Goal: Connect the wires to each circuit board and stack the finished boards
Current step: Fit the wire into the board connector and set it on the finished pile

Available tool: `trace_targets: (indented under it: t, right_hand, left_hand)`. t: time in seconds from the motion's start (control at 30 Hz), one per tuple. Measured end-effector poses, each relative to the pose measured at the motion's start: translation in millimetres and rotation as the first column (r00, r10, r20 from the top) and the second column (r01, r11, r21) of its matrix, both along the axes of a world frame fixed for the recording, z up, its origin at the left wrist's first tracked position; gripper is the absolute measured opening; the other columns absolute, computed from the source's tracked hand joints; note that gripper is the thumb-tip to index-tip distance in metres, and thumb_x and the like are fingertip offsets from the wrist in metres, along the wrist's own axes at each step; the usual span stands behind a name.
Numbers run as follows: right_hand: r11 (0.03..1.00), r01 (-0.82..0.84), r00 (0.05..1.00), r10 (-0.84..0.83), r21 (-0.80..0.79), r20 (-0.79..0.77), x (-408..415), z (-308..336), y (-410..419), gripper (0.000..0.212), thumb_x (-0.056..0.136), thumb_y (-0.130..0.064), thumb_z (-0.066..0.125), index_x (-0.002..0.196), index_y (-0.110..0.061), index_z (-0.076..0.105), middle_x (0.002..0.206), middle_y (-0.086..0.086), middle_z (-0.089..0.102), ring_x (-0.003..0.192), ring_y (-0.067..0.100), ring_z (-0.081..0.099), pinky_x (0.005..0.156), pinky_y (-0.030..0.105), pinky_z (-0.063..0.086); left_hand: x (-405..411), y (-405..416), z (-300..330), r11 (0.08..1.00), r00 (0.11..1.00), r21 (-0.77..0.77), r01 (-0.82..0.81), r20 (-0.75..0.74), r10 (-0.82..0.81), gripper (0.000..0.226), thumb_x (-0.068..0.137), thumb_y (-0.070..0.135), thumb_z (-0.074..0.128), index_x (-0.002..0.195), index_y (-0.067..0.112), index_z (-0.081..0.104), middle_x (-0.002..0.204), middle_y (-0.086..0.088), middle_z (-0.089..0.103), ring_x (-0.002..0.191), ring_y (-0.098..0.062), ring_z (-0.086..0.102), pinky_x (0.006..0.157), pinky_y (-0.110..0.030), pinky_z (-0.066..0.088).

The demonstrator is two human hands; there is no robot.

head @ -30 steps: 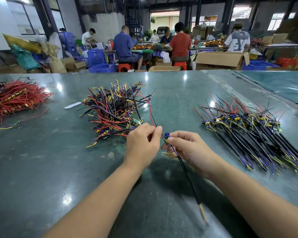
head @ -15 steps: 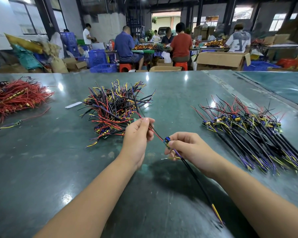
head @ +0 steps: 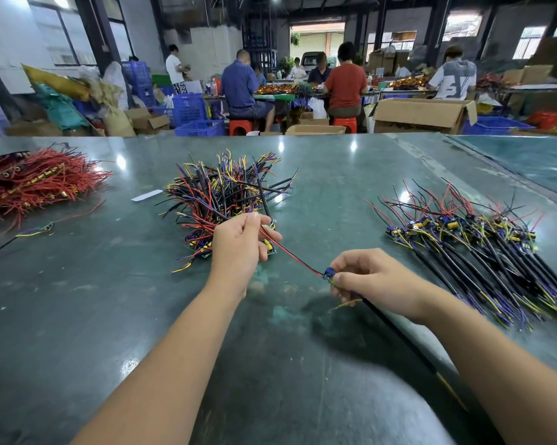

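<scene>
Now board (head: 329, 273) in R hand (head: 371, 281)

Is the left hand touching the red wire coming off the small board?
Touching. The head view shows the left hand pinching the red wire, which runs taut down to the small board held in the right hand.

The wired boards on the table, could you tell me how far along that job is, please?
Done: a neat row of boards lies at right. In hand: the right hand pinches a blue board, the left hand holds its red wire. Left: the tangled pile.
</scene>
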State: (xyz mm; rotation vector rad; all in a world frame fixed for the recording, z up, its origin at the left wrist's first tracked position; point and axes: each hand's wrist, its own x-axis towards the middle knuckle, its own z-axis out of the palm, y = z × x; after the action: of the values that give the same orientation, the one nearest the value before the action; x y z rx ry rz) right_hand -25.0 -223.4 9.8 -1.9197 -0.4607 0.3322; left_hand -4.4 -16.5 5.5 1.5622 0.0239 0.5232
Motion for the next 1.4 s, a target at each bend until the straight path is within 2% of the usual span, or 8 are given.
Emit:
trace_targets:
  t: [0.17,0.37,0.53,0.77,0.87,1.17,1.3,1.4]
  right_hand:
    - [0.998,0.06,0.998,-0.06,-0.008,0.036,6,5,-12,0.017,0.091,0.003,0.054,0.08,-0.005,0.062,0.07,0.008,0.067,0.058,0.011,0.059,0.062,0.022,0.052]
    - [0.929,0.192,0.981,-0.182,0.317,-0.06,7,2,-6,0.016,0.093,-0.001,0.052,0.086,-0.008,0.063,0.084,0.012,0.073,0.068,0.015,0.066,0.067,0.021,0.053]
    - [0.948,0.116,0.987,-0.144,0.295,0.074,2,2,0,0.015,0.092,-0.009,0.057,0.097,-0.015,0.07,0.08,0.0,0.065,0.074,0.006,0.054,0.07,0.017,0.044]
    - [0.95,0.265,0.963,-0.27,0.167,0.007,3,-8,7,0.025,0.088,-0.019,0.065,0.111,-0.019,0.055,0.096,-0.001,0.061,0.069,0.01,0.065,0.077,0.029,0.055]
    - [0.979,0.191,0.981,-0.192,0.068,0.009,3,-9,5,0.004,0.092,-0.013,0.059,0.095,-0.013,0.061,0.079,0.001,0.064,0.059,0.011,0.064,0.064,0.024,0.055]
    - [0.948,0.242,0.956,-0.195,-0.208,0.221,4,-7,1,0.028,0.091,-0.029,0.06,0.068,-0.014,0.065,0.056,-0.003,0.058,0.043,0.01,0.04,0.045,0.021,0.032]
    - [0.988,0.124,0.977,-0.138,0.093,0.161,1,2,2,0.022,0.095,-0.018,0.054,0.083,-0.01,0.07,0.051,-0.011,0.046,0.048,0.008,0.033,0.045,0.015,0.028]
    - [0.979,0.142,0.967,-0.169,0.149,0.189,1,3,3,0.021,0.095,-0.014,0.054,0.082,-0.008,0.069,0.051,-0.009,0.038,0.049,0.009,0.029,0.047,0.018,0.025]
  left_hand:
    - [-2,-6,0,0.996,0.998,-0.063,0.065,-0.018,-0.067,0.031,0.1,0.014,0.039,0.078,0.011,0.06,0.065,-0.002,0.072,0.036,-0.008,0.047,0.04,-0.016,0.032]
    - [-11,-6,7,0.857,0.907,-0.369,0.36,-0.078,-0.415,0.041,0.082,0.049,0.056,0.109,0.017,0.058,0.094,-0.001,0.073,0.067,-0.008,0.065,0.051,-0.017,0.046]
    - [-24,-28,-6,0.762,0.737,-0.197,0.617,-0.194,-0.647,0.042,0.07,0.036,0.067,0.109,0.022,0.065,0.094,0.003,0.067,0.076,-0.008,0.062,0.07,-0.023,0.053]
    - [-19,-37,-11,0.91,0.907,-0.081,0.406,-0.09,-0.412,0.014,0.089,0.006,0.061,0.089,0.016,0.071,0.075,0.009,0.071,0.07,-0.004,0.062,0.068,-0.015,0.051]
    - [-20,-37,-10,0.924,0.92,-0.073,0.375,-0.095,-0.381,0.014,0.088,0.001,0.06,0.085,0.012,0.068,0.073,0.005,0.069,0.065,-0.004,0.062,0.068,-0.017,0.053]
    - [-19,-39,-9,0.898,0.9,-0.246,0.365,-0.155,-0.408,0.017,0.09,-0.003,0.052,0.081,0.007,0.062,0.065,-0.003,0.066,0.056,-0.009,0.063,0.062,-0.019,0.055]
    - [-18,-31,-2,0.711,0.864,-0.573,0.409,-0.008,-0.503,0.019,0.094,0.001,0.045,0.086,0.003,0.062,0.07,-0.007,0.07,0.061,-0.012,0.067,0.06,-0.018,0.055]
    - [-21,-31,0,0.654,0.835,-0.606,0.453,0.032,-0.549,0.021,0.093,0.001,0.041,0.087,0.004,0.062,0.075,-0.01,0.071,0.065,-0.014,0.068,0.063,-0.02,0.055]
